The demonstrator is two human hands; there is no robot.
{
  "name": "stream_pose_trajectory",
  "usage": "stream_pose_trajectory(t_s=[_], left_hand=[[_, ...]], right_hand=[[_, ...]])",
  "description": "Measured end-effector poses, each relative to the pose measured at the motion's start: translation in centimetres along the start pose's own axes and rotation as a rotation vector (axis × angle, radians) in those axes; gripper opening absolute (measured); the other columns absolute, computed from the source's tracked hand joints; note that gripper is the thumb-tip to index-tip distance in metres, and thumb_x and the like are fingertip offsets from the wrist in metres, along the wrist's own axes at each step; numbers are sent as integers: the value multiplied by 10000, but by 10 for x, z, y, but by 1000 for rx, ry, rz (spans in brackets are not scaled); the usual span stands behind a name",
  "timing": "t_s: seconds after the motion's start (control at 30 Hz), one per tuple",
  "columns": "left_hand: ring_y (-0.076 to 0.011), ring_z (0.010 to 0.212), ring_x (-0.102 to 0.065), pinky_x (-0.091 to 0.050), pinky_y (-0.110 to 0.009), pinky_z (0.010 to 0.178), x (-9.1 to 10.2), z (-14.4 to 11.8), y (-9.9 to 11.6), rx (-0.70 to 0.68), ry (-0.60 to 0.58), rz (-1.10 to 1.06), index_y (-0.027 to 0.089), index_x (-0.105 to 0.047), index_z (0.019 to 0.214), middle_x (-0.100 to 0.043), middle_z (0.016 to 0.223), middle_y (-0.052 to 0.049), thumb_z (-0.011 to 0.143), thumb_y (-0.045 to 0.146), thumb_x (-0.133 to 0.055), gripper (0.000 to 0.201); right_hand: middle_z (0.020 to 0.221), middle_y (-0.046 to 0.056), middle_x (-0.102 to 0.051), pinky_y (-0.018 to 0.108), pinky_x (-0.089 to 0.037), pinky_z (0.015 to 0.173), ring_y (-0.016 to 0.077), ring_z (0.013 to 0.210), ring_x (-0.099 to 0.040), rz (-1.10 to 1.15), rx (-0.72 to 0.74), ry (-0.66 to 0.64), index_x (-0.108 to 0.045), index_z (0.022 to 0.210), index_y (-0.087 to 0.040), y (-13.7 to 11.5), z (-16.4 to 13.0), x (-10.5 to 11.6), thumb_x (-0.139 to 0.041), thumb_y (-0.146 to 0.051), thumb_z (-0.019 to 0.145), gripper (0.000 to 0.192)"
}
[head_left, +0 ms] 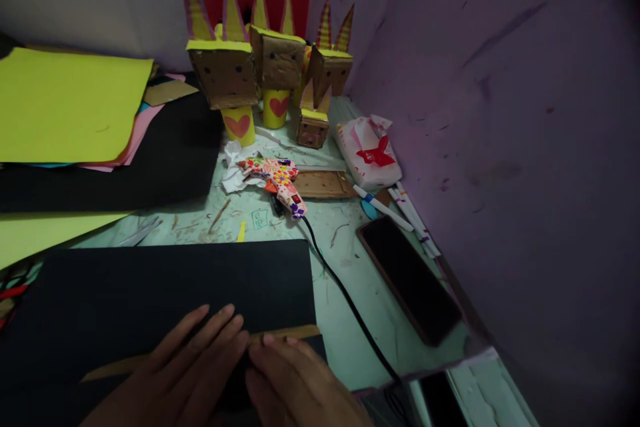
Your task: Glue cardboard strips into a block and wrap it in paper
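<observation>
A black sheet of paper or card [200, 277] lies at the near side of the table. Across it runs a thin brown strip [293, 331], which looks like cardboard. My left hand [195, 363] rests over the strip with its fingers stretched out. Just beside it, my right hand [295, 373] lies with extended fingers over the strip's right part. Both hands hide the strip's middle, and their fingertips nearly meet. Beyond the sheet sits a flower-patterned hot glue gun [280, 180] on its side, its black cord [345, 293] trailing toward the near right.
Cardboard box-head figures with pointed paper ears [225, 73] stand at the back. Yellow sheets [75, 107] are stacked at left. On the right are a wipes packet [370, 150], a phone [410, 280], rolled paper sticks [413, 217] and a purple wall [500, 133].
</observation>
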State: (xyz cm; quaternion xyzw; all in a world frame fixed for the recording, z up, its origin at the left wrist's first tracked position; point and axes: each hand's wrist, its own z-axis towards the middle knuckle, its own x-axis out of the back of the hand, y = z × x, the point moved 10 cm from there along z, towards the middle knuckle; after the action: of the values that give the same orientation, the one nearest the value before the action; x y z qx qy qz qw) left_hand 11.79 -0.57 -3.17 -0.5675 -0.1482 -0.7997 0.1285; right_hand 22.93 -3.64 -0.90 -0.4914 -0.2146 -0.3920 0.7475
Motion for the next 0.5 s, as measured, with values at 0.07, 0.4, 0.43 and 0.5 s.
stream_pose_trajectory(t_s=[0.07,0.4,0.43,0.5], left_hand=[[-249,1306,-436,-155,-403,1174,-2,3,4,-98,-76,88,150,-534,1267,-608,1294,-81,894,209,-422,394],[-242,1066,-520,-282,-362,1021,25,-8,-13,219,-26,66,199,-595,1140,-656,1038,-46,886,165,-411,315],[-241,1046,-528,-290,-367,1008,24,-13,-14,216,-60,90,199,-587,1171,-653,1038,-45,887,185,-427,326],[-241,1012,-544,-304,-380,989,23,-23,-14,162,-113,148,184,-553,1247,-654,1041,-52,888,221,-448,375]], right_hand=[[1075,15,-744,198,-549,873,139,938,-711,-33,85,-62,-637,1180,-184,-1,0,-3,-502,-221,938,279],[950,88,-750,342,-530,728,227,822,-693,-400,399,-163,-612,1110,-104,-25,9,-20,-292,-130,928,369],[954,99,-744,350,-523,723,236,824,-691,-437,425,-184,-601,1125,-99,-25,7,-22,-302,-147,932,359],[937,120,-736,358,-517,703,247,812,-686,-471,452,-217,-598,1127,-90,-24,4,-25,-283,-257,974,388]])
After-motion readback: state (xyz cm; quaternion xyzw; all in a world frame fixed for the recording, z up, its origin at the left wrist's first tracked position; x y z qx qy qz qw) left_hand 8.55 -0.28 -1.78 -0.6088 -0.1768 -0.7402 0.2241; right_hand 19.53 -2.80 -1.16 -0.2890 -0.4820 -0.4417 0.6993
